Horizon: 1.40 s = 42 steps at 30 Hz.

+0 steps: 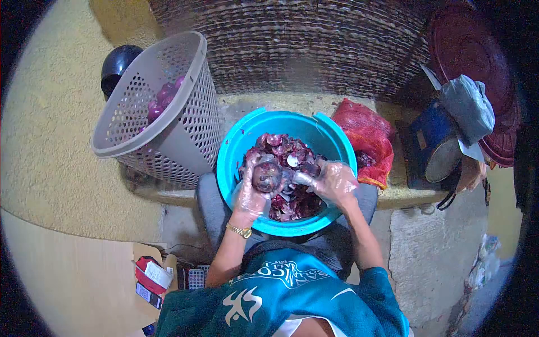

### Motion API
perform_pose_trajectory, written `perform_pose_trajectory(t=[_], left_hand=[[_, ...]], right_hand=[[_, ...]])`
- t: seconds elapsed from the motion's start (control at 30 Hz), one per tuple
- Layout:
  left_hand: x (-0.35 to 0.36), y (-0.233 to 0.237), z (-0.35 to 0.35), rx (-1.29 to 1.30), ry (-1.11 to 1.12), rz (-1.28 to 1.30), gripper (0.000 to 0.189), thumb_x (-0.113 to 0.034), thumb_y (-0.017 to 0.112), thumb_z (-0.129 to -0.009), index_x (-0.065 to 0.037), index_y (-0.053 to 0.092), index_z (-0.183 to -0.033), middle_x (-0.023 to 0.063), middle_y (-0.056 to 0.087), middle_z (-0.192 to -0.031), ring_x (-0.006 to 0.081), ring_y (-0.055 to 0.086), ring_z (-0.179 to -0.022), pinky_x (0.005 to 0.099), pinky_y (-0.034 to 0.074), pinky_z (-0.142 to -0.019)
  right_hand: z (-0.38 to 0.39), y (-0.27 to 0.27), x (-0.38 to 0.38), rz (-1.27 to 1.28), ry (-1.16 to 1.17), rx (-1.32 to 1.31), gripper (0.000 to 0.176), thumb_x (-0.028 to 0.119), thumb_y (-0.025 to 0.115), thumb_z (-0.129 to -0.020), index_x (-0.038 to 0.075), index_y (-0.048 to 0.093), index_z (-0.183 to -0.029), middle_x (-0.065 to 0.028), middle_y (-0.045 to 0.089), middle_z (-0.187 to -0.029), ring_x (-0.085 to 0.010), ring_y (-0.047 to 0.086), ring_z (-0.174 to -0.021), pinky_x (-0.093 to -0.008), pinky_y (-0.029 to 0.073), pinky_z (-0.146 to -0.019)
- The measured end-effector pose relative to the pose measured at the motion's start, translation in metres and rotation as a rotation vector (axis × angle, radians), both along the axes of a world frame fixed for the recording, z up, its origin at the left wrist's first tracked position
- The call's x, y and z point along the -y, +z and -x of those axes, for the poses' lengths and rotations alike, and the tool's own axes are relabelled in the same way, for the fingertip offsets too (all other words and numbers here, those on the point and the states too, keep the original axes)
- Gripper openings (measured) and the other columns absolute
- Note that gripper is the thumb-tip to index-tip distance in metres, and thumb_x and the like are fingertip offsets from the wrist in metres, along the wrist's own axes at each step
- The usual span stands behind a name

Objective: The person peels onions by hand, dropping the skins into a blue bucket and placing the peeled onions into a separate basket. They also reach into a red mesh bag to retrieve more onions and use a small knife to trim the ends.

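Note:
A turquoise basin rests on my lap, with red onions and loose purple skins inside. My left hand, in a clear plastic glove and with a gold watch at the wrist, holds a round, brownish-purple onion over the basin. My right hand, gloved the same way, has its thumb and fingers drawn together near that onion. Its fingertips are beside a dark purple piece; whether they grip it or something smaller, I cannot make out.
At left a tall grey perforated basket stands tilted, with shiny purple onions inside. A red mesh sack lies right of the basin. Further right are a blue container and a grey plastic bag. A corrugated wall is behind.

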<state>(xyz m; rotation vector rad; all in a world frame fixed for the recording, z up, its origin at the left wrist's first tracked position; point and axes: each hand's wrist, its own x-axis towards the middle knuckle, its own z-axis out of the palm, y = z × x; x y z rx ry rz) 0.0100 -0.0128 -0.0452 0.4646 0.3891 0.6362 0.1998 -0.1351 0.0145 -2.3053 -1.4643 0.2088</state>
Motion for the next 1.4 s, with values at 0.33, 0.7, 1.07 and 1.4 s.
perform_pose_trajectory(t=[0.33,0.7,1.07,1.4], left_hand=[[0.002,0.008,-0.005,-0.076,0.022,-0.065,0.051,-0.046,0.054,-0.096,-0.009,0.048,-0.131,0.0125,0.056,-0.129,0.0293,0.057,-0.117,0.0514,0.050,-0.096],[-0.007,-0.005,-0.018,-0.059,-0.054,0.087,0.049,-0.055,0.052,-0.093,-0.017,0.055,-0.123,0.0084,0.060,-0.124,0.0251,0.061,-0.108,0.0447,0.057,-0.079],[0.000,0.010,-0.015,-0.034,-0.064,0.029,0.049,-0.047,0.055,-0.095,-0.013,0.052,-0.130,0.0085,0.058,-0.128,0.0250,0.057,-0.116,0.0437,0.047,-0.100],[0.009,0.020,-0.009,-0.162,-0.077,-0.091,0.058,-0.056,0.054,-0.092,-0.008,0.054,-0.125,0.0073,0.063,-0.117,0.0201,0.061,-0.107,0.0389,0.049,-0.096]], right_hand=[[-0.020,-0.027,-0.005,-0.018,0.159,-0.520,0.040,0.033,0.051,-0.095,0.007,0.050,-0.126,-0.0197,0.067,-0.102,-0.0378,0.067,-0.085,-0.0470,0.052,-0.074],[-0.014,-0.035,-0.003,-0.168,0.225,-0.600,0.032,0.029,0.043,-0.101,0.007,0.058,-0.118,-0.0145,0.066,-0.100,-0.0275,0.064,-0.085,-0.0408,0.051,-0.078],[-0.006,0.014,-0.003,-0.259,0.298,-0.128,0.068,0.059,0.081,-0.063,0.005,0.064,-0.101,-0.0176,0.066,-0.076,-0.0363,0.067,-0.074,-0.0444,0.052,-0.066],[0.005,0.014,-0.015,-0.264,0.375,-0.012,0.065,0.064,0.076,-0.066,0.005,0.062,-0.088,-0.0180,0.065,-0.070,-0.0375,0.067,-0.069,-0.0456,0.052,-0.063]])
